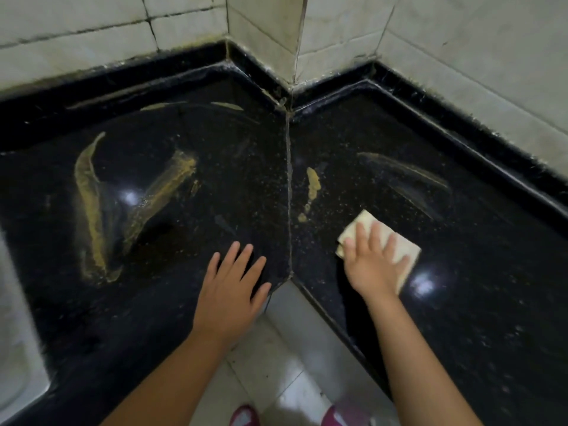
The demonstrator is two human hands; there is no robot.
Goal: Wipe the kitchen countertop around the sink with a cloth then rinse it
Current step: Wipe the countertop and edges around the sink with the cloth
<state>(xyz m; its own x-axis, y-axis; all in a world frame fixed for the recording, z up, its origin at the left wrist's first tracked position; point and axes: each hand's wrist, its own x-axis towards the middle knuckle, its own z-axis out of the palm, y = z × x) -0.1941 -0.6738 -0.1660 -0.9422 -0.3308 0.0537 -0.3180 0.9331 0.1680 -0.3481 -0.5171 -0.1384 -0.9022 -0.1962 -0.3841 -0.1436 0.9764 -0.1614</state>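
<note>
Cloth (385, 244) pressed flat on countertop (461, 287).

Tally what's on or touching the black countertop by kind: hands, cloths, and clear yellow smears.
Hands: 2, left hand and right hand
Cloths: 1, pale cloth
Yellow smears: 3, long curved smear, diagonal smear, small blob
Total: 6

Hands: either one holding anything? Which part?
Right hand presses flat on the near half of the cloth, fingers straight, no curl around it. Left hand rests bare on the countertop.
</note>
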